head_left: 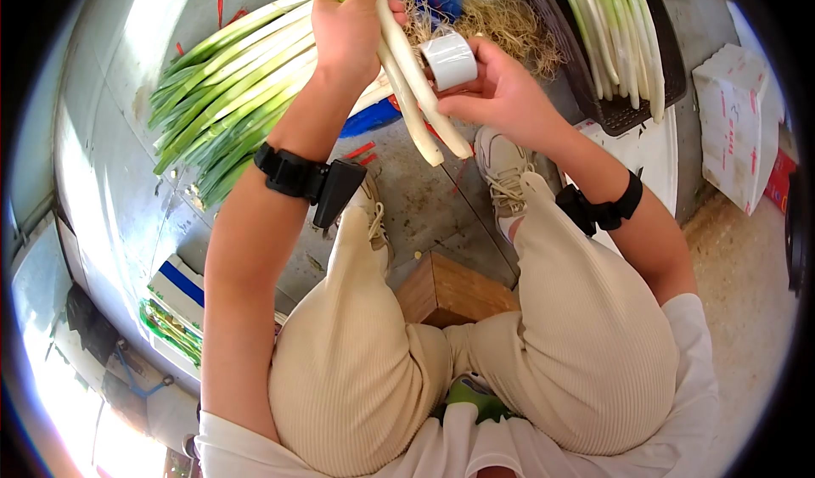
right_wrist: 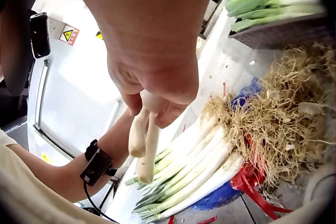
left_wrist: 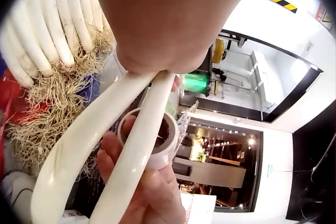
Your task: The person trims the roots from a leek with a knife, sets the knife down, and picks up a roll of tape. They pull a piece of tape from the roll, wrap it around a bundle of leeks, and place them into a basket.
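My left hand (head_left: pixel 348 32) grips two leeks (head_left: pixel 446 130) around their stalks, and their white, rootless ends slant down toward me. Just to the right, my right hand (head_left: pixel 509 96) holds a white roll of tape (head_left: pixel 450 60) between fingers and thumb. In the left wrist view the tape roll (left_wrist: pixel 167 154) shows its open core right behind the white stalks. The right wrist view has the two stalk ends (right_wrist: pixel 147 161) hanging below the right hand (right_wrist: pixel 157 82), which covers most of the roll.
A pile of leeks (head_left: pixel 246 79) with tangled roots (head_left: pixel 514 32) lies on the tiled floor beyond my feet. To the right, more leeks (head_left: pixel 607 28) fill a dark crate (head_left: pixel 624 123). A white carton (head_left: pixel 739 121) stands farther right, and a wooden block (head_left: pixel 454 291) sits between my legs.
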`<state>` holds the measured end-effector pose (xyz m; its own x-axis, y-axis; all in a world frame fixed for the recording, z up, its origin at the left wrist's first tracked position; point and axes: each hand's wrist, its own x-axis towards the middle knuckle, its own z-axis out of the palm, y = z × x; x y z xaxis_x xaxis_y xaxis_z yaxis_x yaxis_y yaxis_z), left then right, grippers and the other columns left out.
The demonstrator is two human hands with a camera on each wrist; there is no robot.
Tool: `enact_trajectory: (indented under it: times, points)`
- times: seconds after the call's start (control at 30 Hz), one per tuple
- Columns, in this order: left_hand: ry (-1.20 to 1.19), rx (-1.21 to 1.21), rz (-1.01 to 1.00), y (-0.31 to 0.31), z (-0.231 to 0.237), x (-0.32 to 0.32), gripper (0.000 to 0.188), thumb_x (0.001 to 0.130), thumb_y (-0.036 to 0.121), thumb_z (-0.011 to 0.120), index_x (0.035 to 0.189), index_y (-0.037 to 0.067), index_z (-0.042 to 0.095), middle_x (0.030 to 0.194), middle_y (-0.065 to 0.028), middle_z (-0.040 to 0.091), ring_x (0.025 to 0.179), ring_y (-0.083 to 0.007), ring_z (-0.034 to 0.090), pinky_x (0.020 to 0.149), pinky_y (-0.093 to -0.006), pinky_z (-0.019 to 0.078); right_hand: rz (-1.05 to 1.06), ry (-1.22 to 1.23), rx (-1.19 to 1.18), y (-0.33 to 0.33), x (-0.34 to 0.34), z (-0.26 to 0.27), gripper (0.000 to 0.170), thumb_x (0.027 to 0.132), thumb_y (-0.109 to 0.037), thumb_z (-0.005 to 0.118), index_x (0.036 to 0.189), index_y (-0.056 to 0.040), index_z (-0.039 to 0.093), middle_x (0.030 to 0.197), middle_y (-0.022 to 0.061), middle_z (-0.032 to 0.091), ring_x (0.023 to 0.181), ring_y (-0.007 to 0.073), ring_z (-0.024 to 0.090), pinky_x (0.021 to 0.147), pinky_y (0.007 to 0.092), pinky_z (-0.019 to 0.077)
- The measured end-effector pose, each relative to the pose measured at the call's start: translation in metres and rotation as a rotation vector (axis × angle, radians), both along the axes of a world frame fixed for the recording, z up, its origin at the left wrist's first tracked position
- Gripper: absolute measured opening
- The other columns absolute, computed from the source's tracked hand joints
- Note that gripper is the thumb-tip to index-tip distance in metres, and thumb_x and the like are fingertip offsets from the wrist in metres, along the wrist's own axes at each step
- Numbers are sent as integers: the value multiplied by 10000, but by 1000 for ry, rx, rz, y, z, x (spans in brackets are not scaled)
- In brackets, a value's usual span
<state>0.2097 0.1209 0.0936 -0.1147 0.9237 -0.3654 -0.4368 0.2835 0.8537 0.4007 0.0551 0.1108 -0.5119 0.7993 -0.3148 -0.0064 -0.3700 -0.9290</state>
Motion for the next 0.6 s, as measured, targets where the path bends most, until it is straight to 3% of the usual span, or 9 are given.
enact_trajectory:
  times: [0.07, 0.17, 0.27, 0.3, 0.37, 0.4, 0.5, 0.53, 0.6]
  points:
    - [51, 16, 22, 1, 3, -3, 207, 951, 216, 664, 1039, 55, 568, 722, -27, 570, 562, -139, 568, 496, -274, 503, -1, -4, 10, 4, 4, 2, 507, 849, -75, 746, 1272, 7, 477, 1158, 112, 647, 1027, 161, 660, 928, 308, 531]
    - [60, 2, -127, -4, 12, -5, 200, 969, 214, 639, 1069, 61, 557, 758, -28, 583, 577, -137, 584, 499, -275, 520, -85, -49, 49, 11, 17, 5, 470, 896, -82, 707, 1285, 15, 462, 1167, 120, 653, 1064, 186, 659, 927, 325, 543]
    - [60, 20, -267, -8, 17, -1, 261, 972, 225, 638, 1150, 71, 525, 797, -31, 600, 621, -147, 632, 540, -273, 549, -203, 68, -41, 25, 28, 6, 348, 978, -82, 582, 1278, 17, 438, 1241, 161, 616, 1123, 282, 646, 920, 412, 583]
    - [58, 27, -269, -8, 15, 0, 261, 972, 225, 638, 1150, 71, 525, 797, -31, 600, 621, -147, 632, 540, -273, 549, -204, 66, -34, 29, 29, 8, 348, 978, -82, 582, 1278, 17, 438, 1241, 161, 616, 1123, 282, 646, 920, 412, 583]
    - [169, 138, -435, -7, 9, 2, 282, 1045, 279, 495, 1147, 17, 479, 961, -105, 620, 789, -203, 659, 772, -372, 579, -333, 179, -73, 36, 32, 11, 348, 987, -113, 575, 1275, 14, 427, 1291, 180, 578, 1131, 320, 641, 917, 437, 589]
    - [125, 171, -460, -7, 14, 3, 249, 1002, 247, 595, 1079, 38, 484, 867, -52, 608, 670, -128, 614, 635, -296, 546, -357, 212, -64, 38, 33, 10, 357, 990, -128, 575, 1277, 11, 415, 1318, 192, 555, 1151, 342, 627, 928, 452, 583]
    - [162, 204, -559, -5, 16, 7, 290, 980, 247, 633, 1106, 36, 477, 888, -68, 632, 630, -122, 602, 577, -286, 522, -426, 350, -92, 45, 34, 9, 355, 983, -112, 584, 1274, 6, 417, 1322, 190, 548, 1181, 344, 608, 939, 458, 577]
    - [179, 222, -561, -6, 19, 11, 301, 979, 260, 636, 1099, 34, 478, 870, -65, 631, 623, -120, 600, 567, -285, 513, -459, 354, -105, 46, 33, 11, 379, 962, -74, 605, 1281, 1, 414, 1335, 176, 535, 1230, 337, 572, 1004, 461, 536]
    - [147, 199, -597, -7, 23, 19, 327, 976, 195, 637, 1198, 23, 470, 858, -50, 616, 603, -107, 576, 532, -268, 492, -492, 413, -50, 49, 31, 9, 392, 950, -56, 618, 1280, 0, 414, 1340, 166, 532, 1248, 327, 557, 1030, 453, 513]
